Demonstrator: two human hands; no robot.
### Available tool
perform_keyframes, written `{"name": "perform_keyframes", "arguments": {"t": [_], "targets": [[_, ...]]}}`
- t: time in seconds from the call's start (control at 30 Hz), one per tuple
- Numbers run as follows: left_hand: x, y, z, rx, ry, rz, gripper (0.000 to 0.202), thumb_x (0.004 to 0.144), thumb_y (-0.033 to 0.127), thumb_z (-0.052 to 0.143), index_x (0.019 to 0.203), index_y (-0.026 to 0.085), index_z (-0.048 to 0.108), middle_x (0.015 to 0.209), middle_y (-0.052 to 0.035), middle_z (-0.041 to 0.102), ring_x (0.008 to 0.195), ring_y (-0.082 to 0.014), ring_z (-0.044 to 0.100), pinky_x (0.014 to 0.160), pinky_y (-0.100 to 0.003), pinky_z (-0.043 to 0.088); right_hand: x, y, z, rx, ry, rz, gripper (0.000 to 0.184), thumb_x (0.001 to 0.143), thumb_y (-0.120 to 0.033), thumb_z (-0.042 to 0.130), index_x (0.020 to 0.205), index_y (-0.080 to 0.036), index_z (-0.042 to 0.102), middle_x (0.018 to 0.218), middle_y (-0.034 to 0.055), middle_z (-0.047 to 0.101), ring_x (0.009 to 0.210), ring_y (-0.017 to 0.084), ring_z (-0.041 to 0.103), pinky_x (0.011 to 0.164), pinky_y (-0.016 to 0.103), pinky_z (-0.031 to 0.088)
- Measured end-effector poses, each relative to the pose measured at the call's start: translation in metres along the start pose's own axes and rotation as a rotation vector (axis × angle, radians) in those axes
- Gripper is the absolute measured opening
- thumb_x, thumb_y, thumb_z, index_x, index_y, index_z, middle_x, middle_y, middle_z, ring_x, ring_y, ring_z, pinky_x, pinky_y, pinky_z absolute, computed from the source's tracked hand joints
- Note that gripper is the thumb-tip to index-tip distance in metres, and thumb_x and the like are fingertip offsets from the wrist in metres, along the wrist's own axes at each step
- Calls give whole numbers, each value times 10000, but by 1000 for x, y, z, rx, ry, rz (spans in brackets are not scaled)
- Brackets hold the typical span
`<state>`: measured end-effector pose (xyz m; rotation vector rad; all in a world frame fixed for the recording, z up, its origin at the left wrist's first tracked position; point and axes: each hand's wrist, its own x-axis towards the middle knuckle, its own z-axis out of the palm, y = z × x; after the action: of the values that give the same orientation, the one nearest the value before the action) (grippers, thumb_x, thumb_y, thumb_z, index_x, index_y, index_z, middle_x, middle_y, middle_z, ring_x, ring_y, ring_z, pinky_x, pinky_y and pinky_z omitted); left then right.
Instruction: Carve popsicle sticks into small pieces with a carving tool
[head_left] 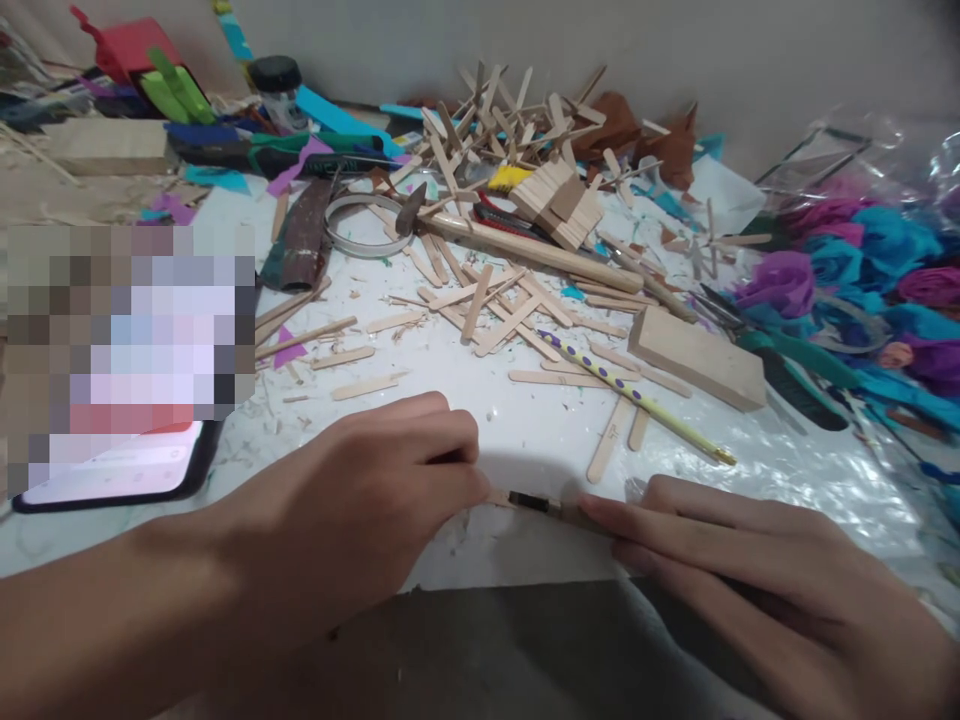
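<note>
My left hand (405, 470) is closed, its thumb and finger pinching a short pale wooden piece (499, 496), apparently a craft stick, mostly covered by the fingers. My right hand (750, 570) grips a slim tool with a dark flat metal part (531, 502); its exact kind is unclear. That metal part meets the wooden piece between my hands, low above the table's front edge. Just beyond lie loose craft sticks (609, 440) and a yellow pencil (652, 408) with purple dots.
A phone (187, 470) with a blurred-out screen lies left. Further back are a hammer (525, 245), a roll of tape (367, 225) and a heap of craft sticks (510, 120). At right sit a wooden block (697, 360), green-handled pliers (806, 380) and crepe-paper flowers (780, 285).
</note>
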<state>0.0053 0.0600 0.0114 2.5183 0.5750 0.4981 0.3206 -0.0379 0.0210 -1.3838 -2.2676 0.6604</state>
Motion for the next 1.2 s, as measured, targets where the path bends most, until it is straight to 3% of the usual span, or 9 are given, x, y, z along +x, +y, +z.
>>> {"name": "perform_keyframes", "arguments": {"t": [0.23, 0.37, 0.57, 0.73, 0.8, 0.87, 0.93, 1.1, 1.2], "targets": [[-3, -1, 2, -17, -4, -53, 395, 1163, 104, 502, 995, 210, 844, 974, -12, 771, 877, -166, 686, 746, -297, 485, 1, 4, 1, -7, -38, -52, 443, 1225, -260, 515, 1605, -425, 670, 1112, 45, 866, 906, 205, 860, 514, 263, 513], [-3, -2, 4, -23, 0, -51, 371, 1162, 100, 515, 1027, 202, 845, 988, -11, 772, 876, -159, 686, 760, -295, 491, -4, 6, 2, -10, -58, -48, 475, 1224, -245, 509, 1646, -410, 653, 1050, 38, 852, 821, 190, 840, 538, 270, 534], [-1, 0, 0, 21, -5, -24, 384, 1139, 78, 504, 1010, 210, 841, 976, -20, 780, 874, -186, 672, 756, -324, 492, -1, 6, -2, -7, -22, -44, 535, 1189, -198, 551, 1634, -467, 674, 1143, 28, 891, 892, 215, 874, 524, 263, 567], [0, 1, -2, 61, -47, -34, 337, 1092, 53, 551, 1038, 236, 828, 994, -23, 768, 890, -212, 639, 794, -335, 505, -25, 18, -9, -163, 52, -13, 565, 1156, -238, 565, 1603, -553, 707, 1212, -20, 915, 998, 292, 904, 747, 348, 738], [-2, 1, 0, 66, -56, -55, 321, 1088, 56, 564, 1064, 245, 822, 1011, -25, 760, 895, -216, 630, 818, -333, 512, -37, 26, -8, -295, 102, -35, 539, 1175, -312, 537, 1617, -586, 680, 1278, -43, 910, 1107, 335, 896, 883, 444, 761], [-4, 1, 1, 64, -56, -68, 306, 1093, 61, 574, 1087, 247, 817, 1033, -28, 758, 911, -217, 632, 837, -329, 518, -42, 30, -5, -353, 122, -37, 524, 1187, -352, 517, 1621, -604, 666, 1309, -55, 902, 1154, 344, 884, 897, 473, 761], [-5, -1, 3, 55, -65, -67, 297, 1094, 61, 584, 1102, 248, 815, 1049, -29, 756, 923, -215, 637, 847, -324, 521, -37, 28, -4, -331, 110, -48, 527, 1192, -353, 525, 1644, -598, 644, 1318, -45, 896, 1138, 319, 885, 869, 428, 758], [-7, -5, 4, 51, -100, -47, 325, 1071, 27, 589, 1104, 264, 810, 1062, -16, 749, 926, -211, 629, 863, -317, 523, -12, 10, -8, -78, -23, -104, 717, 1195, -185, 508, 1769, -609, 444, 1191, -42, 902, 912, 195, 883, 609, 239, 646], [-7, -5, 3, 68, -106, -41, 333, 1061, 19, 604, 1120, 273, 812, 1061, -7, 742, 929, -211, 621, 856, -317, 517, -8, 6, -9, -142, 39, -103, 672, 1182, -216, 558, 1736, -594, 518, 1245, -40, 899, 982, 217, 888, 708, 258, 685]]}}
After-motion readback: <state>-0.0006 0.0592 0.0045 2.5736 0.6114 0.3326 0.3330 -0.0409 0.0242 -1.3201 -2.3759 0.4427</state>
